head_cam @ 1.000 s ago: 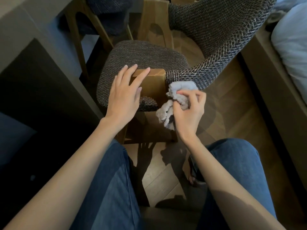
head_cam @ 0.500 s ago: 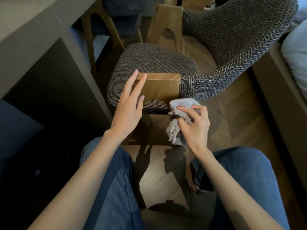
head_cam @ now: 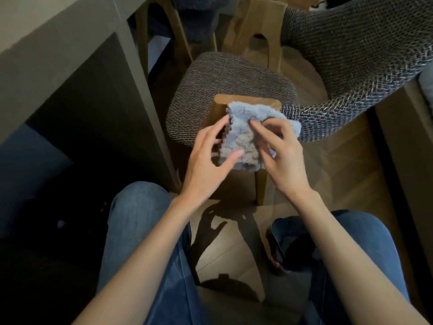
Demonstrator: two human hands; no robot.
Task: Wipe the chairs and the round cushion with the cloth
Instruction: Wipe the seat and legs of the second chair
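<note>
1. chair (head_cam: 234, 78): backrest cut off top right; wooden leg top (head_cam: 219, 107) half hidden.
2. cloth (head_cam: 243, 130): at chair's near edge, spread now, bunched before.
3. left hand (head_cam: 210, 160), off the wood, and right hand (head_cam: 281, 156) both pinch cloth.

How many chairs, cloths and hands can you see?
Chairs: 2, the woven chair and a second chair, partly in view behind it
Cloths: 1, the blue cloth
Hands: 2, the left hand and the right hand, both holding the blue cloth
Total: 5
</note>
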